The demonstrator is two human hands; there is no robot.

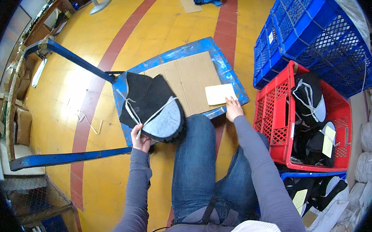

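My left hand (140,140) is closed on the near edge of a bundle of black and grey cut fabric pieces (151,94), where its white tie string crosses. The bundle leans over the left side of a blue flat cart (181,49), beside my knee. At the cart's right side, my right hand (234,108) has its fingertips on the lower right corner of a pale yellow paper slip (219,94), seemingly pinching it. Beneath the slip lies a brown cardboard sheet (182,73) that covers much of the cart's bed.
A red crate (275,127) with tied black and grey bundles stands to my right. Behind it are blue mesh crates (301,30); another bundle (301,198) sits below. The cart's blue handle (78,59) sticks out left above the yellow floor (113,181), where string scraps (92,127) lie.
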